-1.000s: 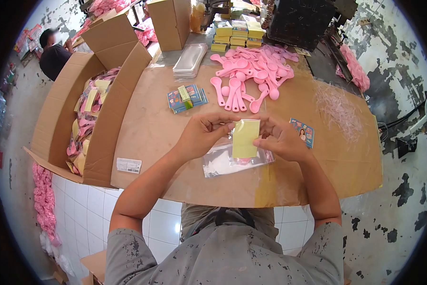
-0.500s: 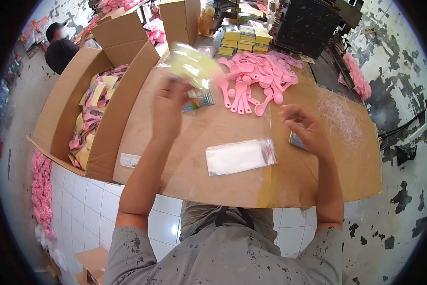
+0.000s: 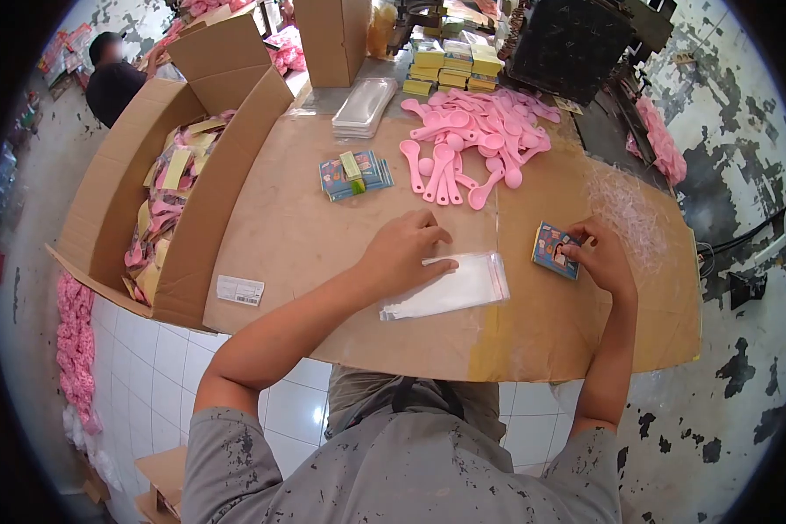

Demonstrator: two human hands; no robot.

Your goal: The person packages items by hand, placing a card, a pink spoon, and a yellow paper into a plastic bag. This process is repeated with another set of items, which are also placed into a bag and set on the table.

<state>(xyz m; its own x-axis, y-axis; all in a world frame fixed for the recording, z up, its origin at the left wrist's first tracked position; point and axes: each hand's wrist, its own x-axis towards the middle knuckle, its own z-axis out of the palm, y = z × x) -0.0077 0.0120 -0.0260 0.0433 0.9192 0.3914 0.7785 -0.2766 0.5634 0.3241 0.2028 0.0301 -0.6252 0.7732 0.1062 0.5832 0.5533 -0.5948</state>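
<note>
My left hand (image 3: 410, 253) is above a stack of clear plastic bags (image 3: 441, 295) with white contents or backing. Its thumb is at the bags' upper edge, the fingers are apart from it, and nothing shows between them. Over to the right, my right hand (image 3: 604, 255) has its thumb on the face of a small stack of blue printed cards (image 3: 554, 251), with its fingers at the upper edge. A second pile of blue cards (image 3: 371, 177), with a yellow-green piece (image 3: 352, 168) on top, lies beyond my left hand.
Many pink measuring spoons (image 3: 476, 140) are heaped at the back. Clear packets (image 3: 364, 107) and stacked yellow-edged cards (image 3: 450, 63) stand behind. At left, an open cardboard box (image 3: 109, 205) holds filled packets. Clear plastic strands (image 3: 629, 218) lie at right. A person (image 3: 113, 83) is at far left.
My left hand has come right and nearer to the bags; the blurred yellowish clear item it had is gone from it. My right hand has lowered onto the card stack.
</note>
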